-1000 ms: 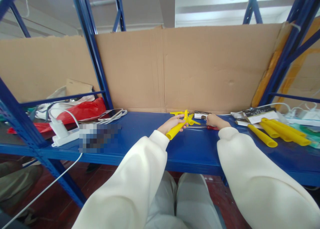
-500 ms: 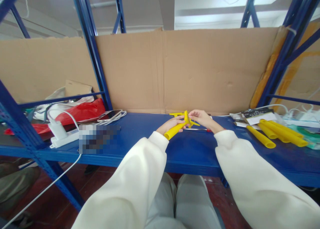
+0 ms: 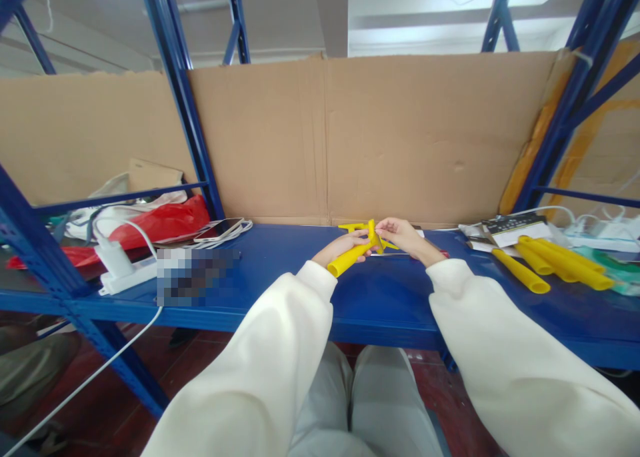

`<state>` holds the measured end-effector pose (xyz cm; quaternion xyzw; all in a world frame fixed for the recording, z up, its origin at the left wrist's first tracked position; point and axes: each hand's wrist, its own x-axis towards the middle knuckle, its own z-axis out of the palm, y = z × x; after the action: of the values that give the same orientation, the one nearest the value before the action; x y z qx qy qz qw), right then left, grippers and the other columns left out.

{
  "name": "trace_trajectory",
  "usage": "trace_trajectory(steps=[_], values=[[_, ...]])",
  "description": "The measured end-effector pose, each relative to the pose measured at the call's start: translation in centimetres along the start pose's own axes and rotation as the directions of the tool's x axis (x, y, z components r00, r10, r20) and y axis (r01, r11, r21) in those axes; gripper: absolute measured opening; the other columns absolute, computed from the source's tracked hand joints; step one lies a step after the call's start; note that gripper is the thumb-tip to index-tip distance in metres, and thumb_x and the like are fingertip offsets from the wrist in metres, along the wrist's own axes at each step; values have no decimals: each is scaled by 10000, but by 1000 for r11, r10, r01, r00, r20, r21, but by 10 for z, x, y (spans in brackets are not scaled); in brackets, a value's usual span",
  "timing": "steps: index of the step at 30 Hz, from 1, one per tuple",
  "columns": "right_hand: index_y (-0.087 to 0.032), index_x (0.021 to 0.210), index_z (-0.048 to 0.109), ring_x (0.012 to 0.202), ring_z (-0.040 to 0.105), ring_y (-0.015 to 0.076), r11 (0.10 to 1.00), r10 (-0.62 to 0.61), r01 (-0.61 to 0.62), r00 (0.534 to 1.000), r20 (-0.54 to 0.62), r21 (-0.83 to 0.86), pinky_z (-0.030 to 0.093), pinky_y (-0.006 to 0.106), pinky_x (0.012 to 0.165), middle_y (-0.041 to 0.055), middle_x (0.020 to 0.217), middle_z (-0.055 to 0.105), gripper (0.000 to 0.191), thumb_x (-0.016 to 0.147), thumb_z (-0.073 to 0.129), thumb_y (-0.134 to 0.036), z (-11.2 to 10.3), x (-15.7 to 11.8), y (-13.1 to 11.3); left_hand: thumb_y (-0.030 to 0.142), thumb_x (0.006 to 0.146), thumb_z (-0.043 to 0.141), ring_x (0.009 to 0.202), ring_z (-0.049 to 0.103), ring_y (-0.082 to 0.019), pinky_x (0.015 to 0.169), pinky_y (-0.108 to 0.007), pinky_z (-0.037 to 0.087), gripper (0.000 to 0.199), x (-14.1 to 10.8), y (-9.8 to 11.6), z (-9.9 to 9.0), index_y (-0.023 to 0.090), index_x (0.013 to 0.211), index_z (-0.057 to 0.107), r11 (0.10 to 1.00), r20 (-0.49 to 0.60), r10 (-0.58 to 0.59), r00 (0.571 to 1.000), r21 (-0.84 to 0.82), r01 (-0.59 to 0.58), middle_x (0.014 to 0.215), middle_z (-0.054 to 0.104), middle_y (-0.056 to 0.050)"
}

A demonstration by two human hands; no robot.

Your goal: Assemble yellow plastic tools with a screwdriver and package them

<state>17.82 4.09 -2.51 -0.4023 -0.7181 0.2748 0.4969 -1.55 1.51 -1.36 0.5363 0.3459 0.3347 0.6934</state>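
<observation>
1. Yellow tube in hand: I count one. It's held over the blue table, in front of the cardboard panel, slightly right of that panel's vertical crease.
2. Its long axis runs on a slant. The open near end points away from the panel, back toward the person and leftward; the other end, where the flared piece sits, aims at the panel and a bit right.
3. Left hand: fingers curled around the tube.
4. Right hand: thumb and fingertips bunched right by the flared piece. Can't tell if they're pinching something tiny.
5. Loose tubes: at least four, overlapping so no exact count, off the panel's right end, most with open ends facing away from it.
6. At least one more yellow part near the panel's foot.
7. One white power strip, left of the panel.
</observation>
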Motion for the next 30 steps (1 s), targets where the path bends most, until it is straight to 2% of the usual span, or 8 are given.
trace_trajectory(steps=[4,8,12,16,23,27,30], values=[[-194,733,615,642,576,133,997,-15,15,1000,-2,-70,512,280,659,-2,681,649,350,702,775,-503,0,-1,1,85,927,559,556,620,-81,473,-145,453,534,-1,0,1,195,1446,495,1000,1,-1,1000,16,1,1023,739,-114],[-195,723,602,647,569,135,994,-38,36,999,-15,-106,507,286,671,-1,679,636,331,730,754,-488,1,-2,0,87,940,545,540,610,-81,454,-136,430,498,-2,0,2,176,1429,517,1000,-12,9,1000,21,-9,929,733,-100],[-203,739,586,667,572,134,999,-28,27,999,-32,-29,509,286,686,-2,703,632,362,703,782,-506,4,-3,2,91,940,550,556,610,-83,467,-135,433,491,0,0,-1,179,1422,523,999,16,29,999,40,-29,874,723,-78],[-217,745,559,677,560,132,996,30,-26,999,-43,90,503,291,680,-13,723,616,454,601,847,-537,3,-3,8,106,921,577,599,624,-90,501,-145,453,546,1,-1,-4,183,1454,487,996,60,49,997,74,-53,947,733,-92],[-235,870,594,856,604,163,988,94,-83,992,-79,129,530,339,811,12,941,655,467,579,863,-483,-2,-1,17,92,917,559,615,628,-105,507,-164,447,591,-2,-1,-5,172,1491,442,995,89,51,995,78,-58,933,731,-97],[-231,936,614,933,617,182,992,102,-96,993,-61,86,528,370,888,42,1031,666,457,633,834,-492,-3,-4,17,89,907,571,610,628,-105,508,-167,454,592,-4,-1,-6,174,1482,458,995,84,48,995,85,-56,946,735,-100],[-217,961,621,948,624,196,993,117,-117,989,-90,6,536,389,893,64,1042,677,437,693,792,-516,-3,-7,15,92,916,560,599,621,-97,498,-158,446,580,-4,0,-5,177,1481,464,996,103,59,993,65,-66,930,731,-90]])
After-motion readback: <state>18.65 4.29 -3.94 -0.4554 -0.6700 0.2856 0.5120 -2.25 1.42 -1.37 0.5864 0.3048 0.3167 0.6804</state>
